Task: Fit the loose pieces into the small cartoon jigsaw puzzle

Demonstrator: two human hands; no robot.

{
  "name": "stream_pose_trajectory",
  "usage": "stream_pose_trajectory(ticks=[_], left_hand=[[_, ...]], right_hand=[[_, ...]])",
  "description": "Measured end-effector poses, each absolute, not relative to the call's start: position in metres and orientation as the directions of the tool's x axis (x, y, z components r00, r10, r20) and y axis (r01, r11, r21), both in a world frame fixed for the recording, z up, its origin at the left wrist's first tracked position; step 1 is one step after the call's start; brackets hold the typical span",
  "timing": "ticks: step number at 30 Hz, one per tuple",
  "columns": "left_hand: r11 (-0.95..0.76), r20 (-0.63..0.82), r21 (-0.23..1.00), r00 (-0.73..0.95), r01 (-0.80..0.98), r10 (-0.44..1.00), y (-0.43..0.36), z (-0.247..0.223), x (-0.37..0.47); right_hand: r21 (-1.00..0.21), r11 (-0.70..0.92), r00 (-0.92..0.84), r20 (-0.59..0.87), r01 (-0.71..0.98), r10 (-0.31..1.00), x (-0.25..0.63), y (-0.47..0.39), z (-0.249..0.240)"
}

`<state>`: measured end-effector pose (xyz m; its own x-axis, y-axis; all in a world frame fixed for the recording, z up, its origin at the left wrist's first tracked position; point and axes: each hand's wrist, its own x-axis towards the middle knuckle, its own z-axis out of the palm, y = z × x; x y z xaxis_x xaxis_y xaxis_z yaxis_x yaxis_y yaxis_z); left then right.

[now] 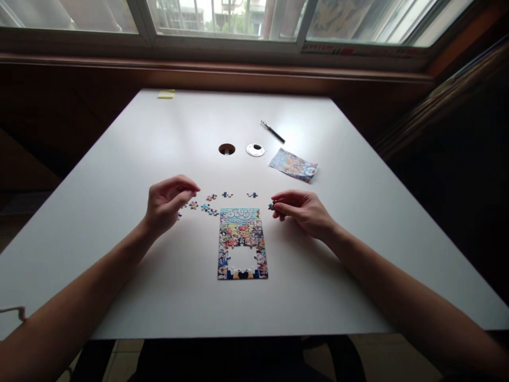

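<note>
A jigsaw puzzle (262, 260), partly put together, lies upright to me on the white table, with a gap in its lower middle. My right hand (304, 212) is to the right of its top edge, thumb and fingers pinching a dark puzzle piece (271, 206). My left hand (169, 204) hovers at the left with loosely curled fingers, thumb and index slightly apart, and no piece shows in it. Beside and partly behind it lie several loose puzzle pieces (209, 209). Two more bits, a left piece (227, 194) and a right piece (252, 194), rest above the puzzle.
A crumpled picture sheet (295, 165) lies beyond my right hand, with a black pen (272, 131) behind it. Farther back are a round hole (227, 149) in the table and a silver disc (255, 150). A yellow sticky note (166, 94) is at the far left edge.
</note>
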<state>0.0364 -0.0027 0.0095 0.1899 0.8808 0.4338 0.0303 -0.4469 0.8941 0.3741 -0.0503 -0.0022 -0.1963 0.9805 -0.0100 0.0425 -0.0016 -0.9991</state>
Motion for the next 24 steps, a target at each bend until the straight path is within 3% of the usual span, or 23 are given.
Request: stream_pose_trajectory(ticks=[2,5,8,11,16,24], left_hand=[[-0.520,0.487,0.817,0.185,0.249,0.854,0.007,0.016,0.022],[-0.584,0.485,0.567,0.338,0.580,0.807,0.021,0.020,-0.002],[-0.663,0.374,0.405,0.547,0.630,0.749,0.029,0.015,-0.013],[-0.705,0.327,0.366,0.625,0.608,0.709,0.028,0.009,-0.007],[-0.701,0.323,0.292,0.622,0.651,0.713,0.023,0.006,0.028],[-0.610,0.169,0.474,0.615,0.635,0.770,0.034,0.015,0.048]], right_hand=[[-0.983,0.083,-0.172,0.054,0.162,0.984,0.380,-0.047,-0.006],[-0.854,0.250,-0.128,0.215,0.455,0.968,0.389,-0.041,-0.012],[-0.658,0.375,-0.189,0.338,0.653,0.922,0.395,-0.035,-0.016],[-0.561,0.419,-0.243,0.363,0.714,0.900,0.394,-0.032,-0.017],[-0.505,0.453,-0.289,0.371,0.735,0.882,0.390,-0.032,-0.019],[-0.510,0.466,-0.276,0.406,0.723,0.871,0.391,-0.030,-0.021]])
